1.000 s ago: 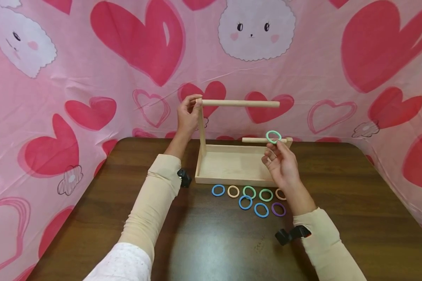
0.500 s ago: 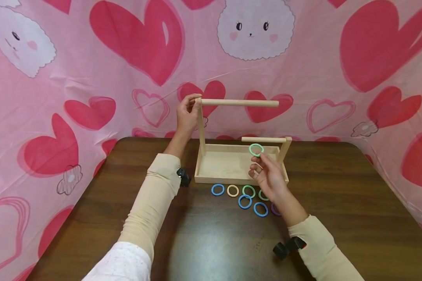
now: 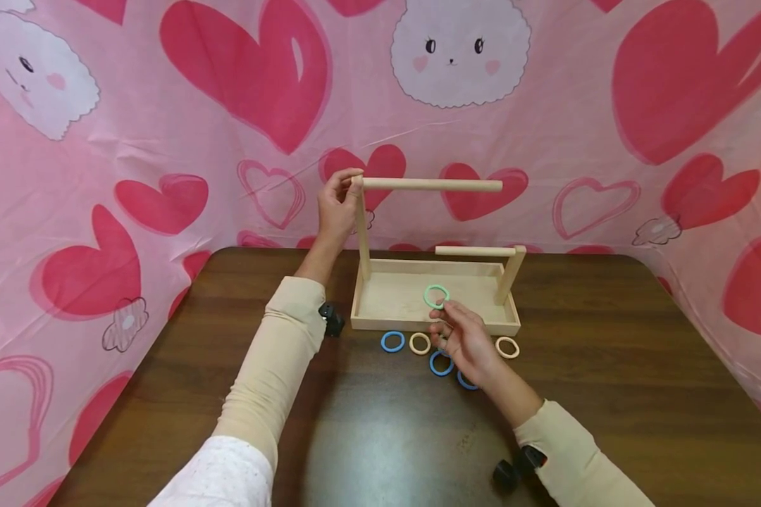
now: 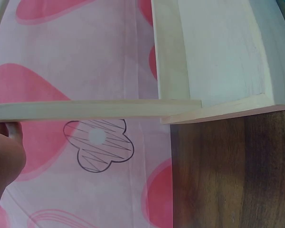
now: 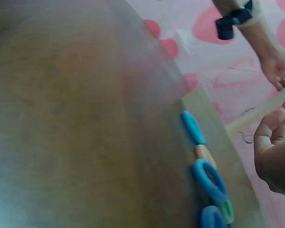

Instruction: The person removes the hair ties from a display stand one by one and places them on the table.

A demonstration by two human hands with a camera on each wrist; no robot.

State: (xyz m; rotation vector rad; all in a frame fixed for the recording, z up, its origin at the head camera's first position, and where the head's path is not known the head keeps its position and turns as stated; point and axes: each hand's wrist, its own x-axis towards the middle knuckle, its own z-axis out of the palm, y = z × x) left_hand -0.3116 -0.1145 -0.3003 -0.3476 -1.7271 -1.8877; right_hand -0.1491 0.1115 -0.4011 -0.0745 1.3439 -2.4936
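In the head view, my left hand (image 3: 338,204) pinches the top of the tall post (image 3: 363,239) at the left end of a wooden stand, where the long upper bar (image 3: 431,184) begins. My right hand (image 3: 468,343) pinches a light green ring (image 3: 435,286) between thumb and fingers. That ring hangs in the air in front of the tray (image 3: 434,327) of the stand, apart from both bars. The right wrist view shows my right hand (image 5: 275,152) at its edge, with the ring out of sight.
Blue rings (image 3: 383,343) and beige rings (image 3: 498,346) lie on the brown table (image 3: 368,422) before the tray; my right hand covers others. A shorter lower bar (image 3: 474,251) juts left from the right post (image 3: 510,276). Patterned pink cloth (image 3: 577,127) stands behind.
My right hand has carried the light green ring left and down, from beside the lower bar to in front of the tray. The left hand has stayed on the tall post.
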